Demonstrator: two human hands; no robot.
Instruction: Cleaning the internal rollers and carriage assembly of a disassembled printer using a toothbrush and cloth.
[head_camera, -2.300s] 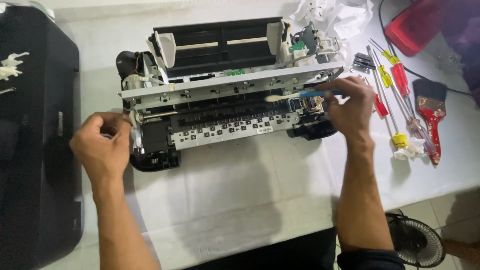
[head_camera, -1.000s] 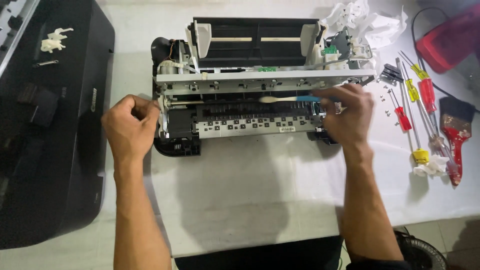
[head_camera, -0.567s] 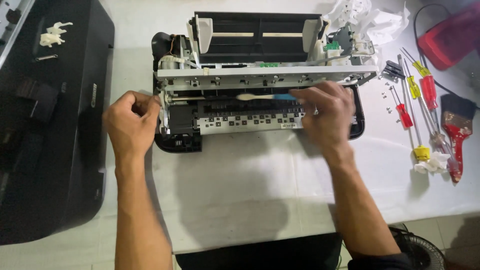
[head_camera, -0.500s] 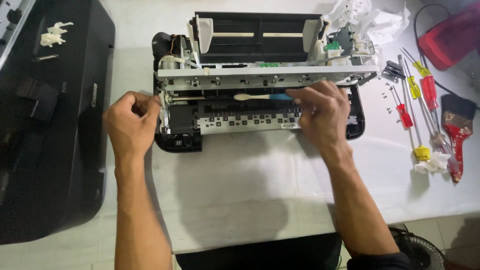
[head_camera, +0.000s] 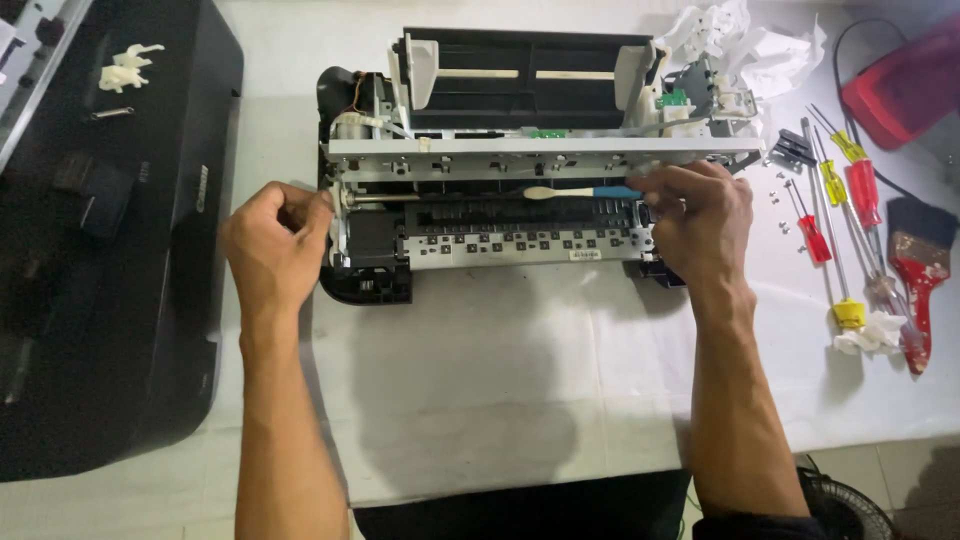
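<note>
White table (head_camera: 480, 400) nearest; beyond, stripped printer (head_camera: 520, 230). Left hand (head_camera: 270, 240) pinching the roller shaft's end (head_camera: 345, 198). Right hand (head_camera: 705, 215), fingers pressed around a blue-handled swab (head_camera: 585, 193) lying along the roller. Probably light, bendy, best gripped at the handle. Screwdrivers (head_camera: 840, 230) farther right.

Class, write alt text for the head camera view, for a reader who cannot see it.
A person's right hand holds a blue-handled swab inside an opened printer on a white table, while the left hand grips the printer's left end. Screwdrivers and a red brush lie to the right.
</note>
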